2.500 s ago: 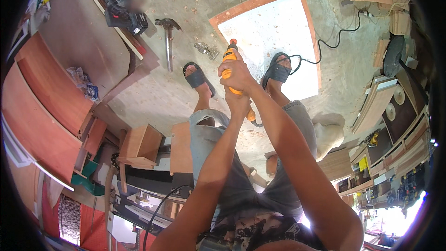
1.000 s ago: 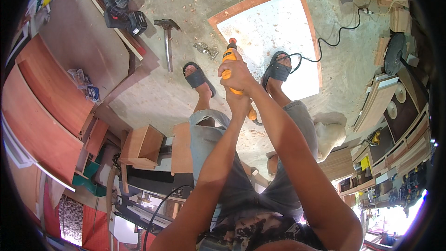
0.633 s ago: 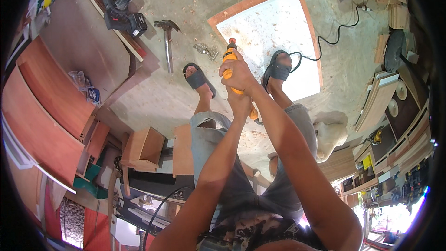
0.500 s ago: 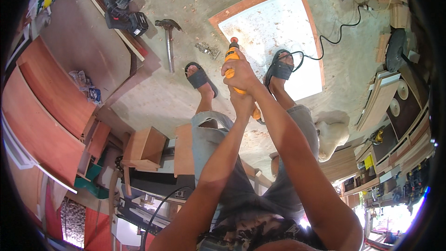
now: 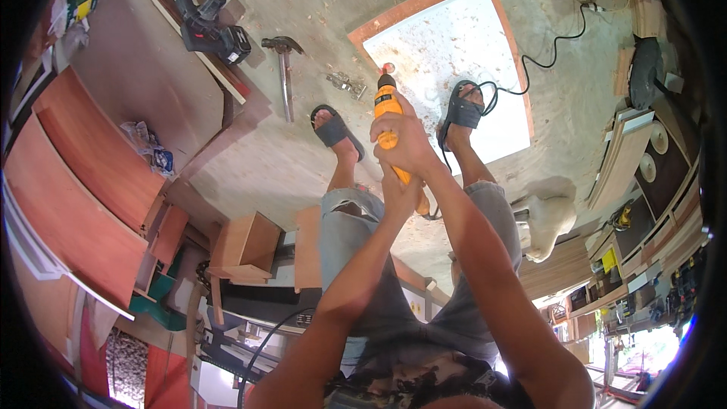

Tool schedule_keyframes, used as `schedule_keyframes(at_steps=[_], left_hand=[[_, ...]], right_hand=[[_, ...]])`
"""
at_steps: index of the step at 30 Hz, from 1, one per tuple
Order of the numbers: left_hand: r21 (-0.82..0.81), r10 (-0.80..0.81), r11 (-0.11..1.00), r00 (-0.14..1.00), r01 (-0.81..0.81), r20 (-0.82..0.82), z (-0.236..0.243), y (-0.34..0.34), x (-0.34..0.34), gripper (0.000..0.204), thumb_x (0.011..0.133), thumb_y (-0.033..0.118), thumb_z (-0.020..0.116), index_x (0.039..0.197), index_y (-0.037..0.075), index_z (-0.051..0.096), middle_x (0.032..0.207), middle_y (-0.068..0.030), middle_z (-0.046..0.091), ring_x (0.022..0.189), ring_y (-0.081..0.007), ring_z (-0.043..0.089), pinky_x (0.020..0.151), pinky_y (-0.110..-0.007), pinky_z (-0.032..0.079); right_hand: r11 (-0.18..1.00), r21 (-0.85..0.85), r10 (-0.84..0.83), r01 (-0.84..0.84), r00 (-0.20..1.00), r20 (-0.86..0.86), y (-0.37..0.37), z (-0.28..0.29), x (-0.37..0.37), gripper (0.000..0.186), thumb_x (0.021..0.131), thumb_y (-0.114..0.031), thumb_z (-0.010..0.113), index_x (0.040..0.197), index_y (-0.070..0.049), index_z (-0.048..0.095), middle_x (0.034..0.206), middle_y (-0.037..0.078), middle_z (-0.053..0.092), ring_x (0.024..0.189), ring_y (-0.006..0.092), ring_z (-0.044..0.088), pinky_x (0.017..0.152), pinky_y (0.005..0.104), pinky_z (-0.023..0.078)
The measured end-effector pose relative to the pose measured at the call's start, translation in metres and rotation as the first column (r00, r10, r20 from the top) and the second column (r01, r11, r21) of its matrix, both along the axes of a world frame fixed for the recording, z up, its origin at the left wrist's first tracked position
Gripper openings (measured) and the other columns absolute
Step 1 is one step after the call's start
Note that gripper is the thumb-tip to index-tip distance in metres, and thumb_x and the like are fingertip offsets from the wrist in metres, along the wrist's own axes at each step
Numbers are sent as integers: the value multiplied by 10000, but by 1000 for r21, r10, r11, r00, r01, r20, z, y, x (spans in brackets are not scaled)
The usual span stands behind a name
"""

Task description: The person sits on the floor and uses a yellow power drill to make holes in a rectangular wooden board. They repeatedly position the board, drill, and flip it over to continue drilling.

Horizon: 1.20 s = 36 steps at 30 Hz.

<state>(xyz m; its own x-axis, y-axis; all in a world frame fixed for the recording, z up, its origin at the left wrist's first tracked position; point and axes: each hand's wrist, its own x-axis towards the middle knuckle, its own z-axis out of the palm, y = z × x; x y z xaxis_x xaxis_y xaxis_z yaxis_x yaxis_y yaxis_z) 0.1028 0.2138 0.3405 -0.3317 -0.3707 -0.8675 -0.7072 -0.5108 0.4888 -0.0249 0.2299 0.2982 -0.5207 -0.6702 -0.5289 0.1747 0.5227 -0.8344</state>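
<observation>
Shavings [image 5: 410, 54] litter white panel [image 5: 503, 136], workshop floor [image 5: 265, 163].

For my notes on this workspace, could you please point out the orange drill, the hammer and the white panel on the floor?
Orange drill [image 5: 385, 103]: head view, on the front of its housing.
Hammer [image 5: 285, 80]: head view, on its handle.
White panel [image 5: 478, 47]: head view, on its white face.

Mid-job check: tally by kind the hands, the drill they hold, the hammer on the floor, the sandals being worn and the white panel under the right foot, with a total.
Hands: 2, the left hand and the right hand
Yellow-orange drill: 1
Hammer: 1
Sandals: 2, the left sandal and the right sandal
White panel: 1
Total: 7
</observation>
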Motion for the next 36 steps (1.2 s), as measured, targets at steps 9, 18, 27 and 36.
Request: schedule_keyframes(at_steps=[9, 18, 27, 36], left_hand=[[833, 696, 488, 693, -262, -190, 110, -114, -46, 918, 873, 731, 449, 1547, 135, 269, 1395, -151, 463, 1312, -350, 459, 1134, -561, 342], [232, -10, 928, 643, 291, -766, 138, -247, -181, 846, 794, 584, 705, 1376, 35, 430, 1216, -160, 582, 1070, -297, 620, 918, -466, 541], [-864, -864, 477, 264, 160, -428, 175, -324, -381, 843, 652, 202, 918, 1309, 19, 423, 1167, -91, 605, 1010, -169, 633, 850, -332, 546], [-886, -951, -75, 235, 458, 201, -74, -298, -296, 976, 573, 312, 905, 1354, 1, 408, 1135, -197, 643, 1027, -351, 654, 918, -440, 519]], right_hand=[[970, -192, 100, -152, 962, -255, -44, 183, -13, 107, 662, -91, 716, 756, -135, 688, 964, -9, 698, 1442, 403, 329, 1138, 669, 233], [905, -151, -422, 397, 801, -424, -42, 280, 74, 360, 735, -108, 725, 1088, -106, 652, 1267, 73, 591, 1327, 355, 482, 1127, 597, 309], [949, -60, -316, 310, 937, -147, -54, 170, 186, 308, 739, -115, 684, 1041, -80, 634, 1082, 112, 613, 1010, 346, 602, 928, 450, 479], [977, 214, -15, -16, 990, 141, 2, 82, 176, 431, 839, -245, 679, 1209, -37, 601, 1179, 149, 620, 1135, 349, 603, 1022, 571, 422]])
